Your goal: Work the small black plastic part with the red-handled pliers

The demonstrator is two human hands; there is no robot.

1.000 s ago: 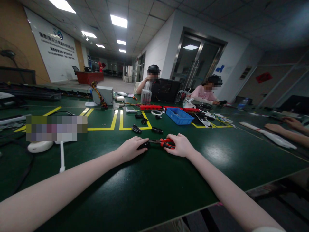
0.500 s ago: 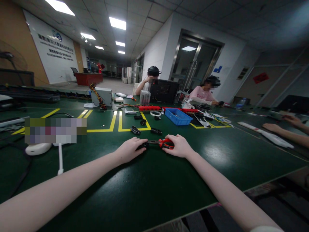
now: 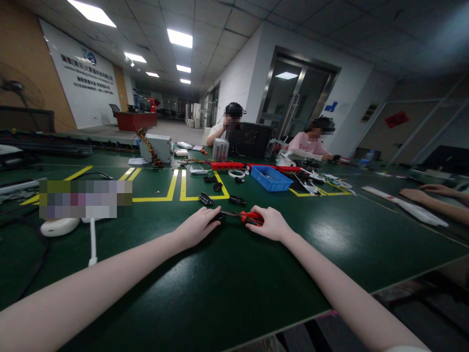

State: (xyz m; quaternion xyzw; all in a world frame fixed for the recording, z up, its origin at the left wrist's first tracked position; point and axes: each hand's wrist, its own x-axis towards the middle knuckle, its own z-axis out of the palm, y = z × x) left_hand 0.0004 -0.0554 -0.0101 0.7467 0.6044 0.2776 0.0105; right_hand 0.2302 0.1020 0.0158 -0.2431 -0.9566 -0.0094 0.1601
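In my right hand [image 3: 269, 223] is a pair of red-and-black needle-nose pliers [image 3: 252, 218], gripped by the handles with the jaws pointing left. My left hand [image 3: 198, 227] is closed on a small black part [image 3: 220, 216], mostly hidden by the fingers. The plier tips meet this part at my left fingertips; whether they bite on it I cannot tell. Just beyond my hands lie two black plastic pieces, one [image 3: 205, 198] on the left and one [image 3: 237, 200] on the right. More small black parts [image 3: 217, 186] rest inside the yellow tape outline.
A blue tray [image 3: 271, 179] stands beyond my right hand, near a red power strip [image 3: 227, 165]. A metal power supply [image 3: 156, 148] with cables is at the back left. A long white strip [image 3: 405, 205] lies right, near another person's hands [image 3: 414, 194]. Two people sit across the green table [image 3: 227, 293].
My hands stay in nearly the same place, with the pliers and black part tilted slightly differently. At the right, the other person's far hand has lowered toward the table.
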